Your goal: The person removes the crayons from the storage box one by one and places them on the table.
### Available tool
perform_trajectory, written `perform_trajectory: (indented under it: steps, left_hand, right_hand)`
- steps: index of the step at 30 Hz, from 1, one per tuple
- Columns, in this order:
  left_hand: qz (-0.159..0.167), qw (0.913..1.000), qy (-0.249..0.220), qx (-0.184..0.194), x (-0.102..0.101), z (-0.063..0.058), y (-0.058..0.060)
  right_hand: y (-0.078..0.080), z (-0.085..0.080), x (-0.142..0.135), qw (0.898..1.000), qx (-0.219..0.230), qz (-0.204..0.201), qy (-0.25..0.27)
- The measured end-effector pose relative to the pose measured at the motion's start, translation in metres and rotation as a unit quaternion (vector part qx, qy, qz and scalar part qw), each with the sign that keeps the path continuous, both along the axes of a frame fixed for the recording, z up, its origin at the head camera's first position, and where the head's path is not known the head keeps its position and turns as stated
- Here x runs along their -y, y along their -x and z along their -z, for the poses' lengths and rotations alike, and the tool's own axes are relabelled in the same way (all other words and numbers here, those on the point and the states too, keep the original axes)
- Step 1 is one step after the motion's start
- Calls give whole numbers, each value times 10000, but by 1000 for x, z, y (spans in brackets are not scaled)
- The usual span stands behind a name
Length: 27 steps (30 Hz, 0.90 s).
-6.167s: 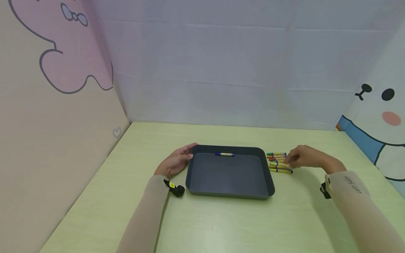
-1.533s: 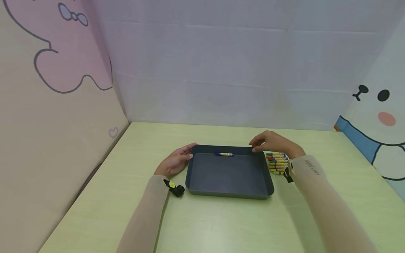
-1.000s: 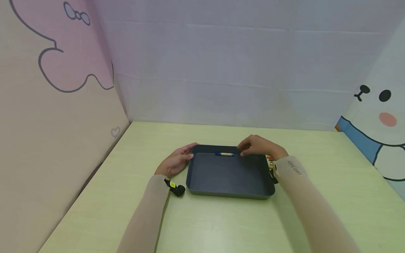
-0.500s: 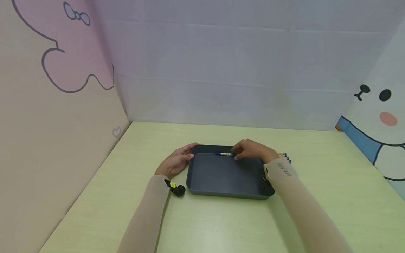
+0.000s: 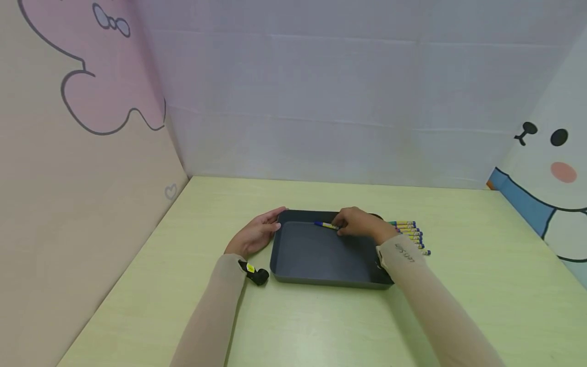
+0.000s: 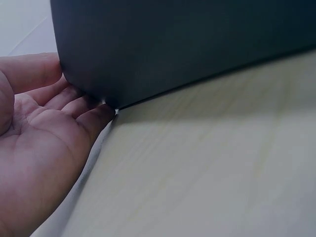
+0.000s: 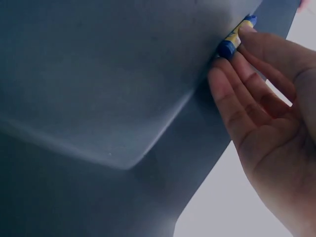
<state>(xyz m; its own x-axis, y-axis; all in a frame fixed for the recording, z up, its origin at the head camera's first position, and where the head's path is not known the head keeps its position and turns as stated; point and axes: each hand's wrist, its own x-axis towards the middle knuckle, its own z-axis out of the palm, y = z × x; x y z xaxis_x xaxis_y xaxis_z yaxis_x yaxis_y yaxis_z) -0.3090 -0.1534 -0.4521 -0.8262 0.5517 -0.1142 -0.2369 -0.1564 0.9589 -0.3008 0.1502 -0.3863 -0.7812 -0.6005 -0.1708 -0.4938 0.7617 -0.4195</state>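
A dark grey rectangular tray [image 5: 321,255] lies on the table. My left hand [image 5: 254,235] holds it at its back left corner, thumb on the side and fingers bent round the edge, as the left wrist view shows. Over the tray's back part, my right hand [image 5: 359,223] pinches a blue crayon [image 5: 324,225] with a yellow wrapper between thumb and fingers. In the right wrist view the crayon [image 7: 236,38] sits at the fingertips, along the line where the tray's floor meets its wall.
Several crayons [image 5: 405,224] lie side by side on the table to the right of the tray, partly hidden by my right wrist. The pale wooden table [image 5: 293,326] ends at a white back wall [image 5: 293,102], with printed panels at both sides.
My right hand has come from the crayons at the right, over the tray's rim, down to the blue crayon. The crayon's right end now tilts towards me. My left hand has stayed put.
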Motion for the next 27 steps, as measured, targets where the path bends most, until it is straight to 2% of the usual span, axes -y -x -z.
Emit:
perform_trajectory:
  steps: [8, 14, 27]
  left_hand:
    - [-31, 10000, -37, 13, -1, -1, 0]
    - [9, 10000, -68, 47, -1, -1, 0]
    - [45, 9999, -125, 62, -1, 1, 2]
  right_hand:
    - [0, 4, -1, 10000, -17, 56, -10]
    - [2, 9, -2, 9999, -156, -54, -25]
    - [4, 6, -2, 9997, -85, -226, -70]
